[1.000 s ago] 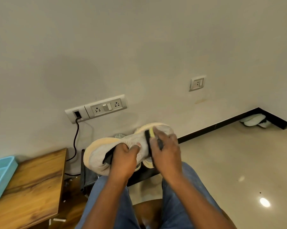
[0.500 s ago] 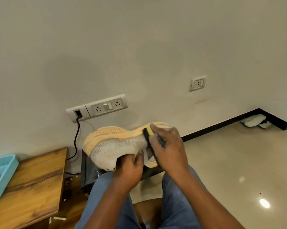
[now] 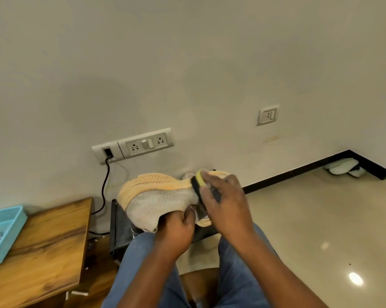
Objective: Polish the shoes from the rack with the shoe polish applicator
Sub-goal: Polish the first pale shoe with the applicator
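Observation:
A white mesh sneaker with a pale orange sole is held above my knees, tilted so the sole faces up and away. My left hand grips it from below near the opening. My right hand holds the shoe polish applicator, a black piece with a yellow sponge, and presses it against the shoe's side near the heel. My fingers hide most of the applicator. Behind the shoe stands the dark shoe rack.
A wooden table stands at the left with a blue basket on it. A black cable hangs from the wall socket panel. Another white shoe lies in the far right corner on the glossy floor.
The sneaker has been rolled so its orange sole faces up. My left hand shifted from the top of the shoe to beneath it. The applicator stays near the heel.

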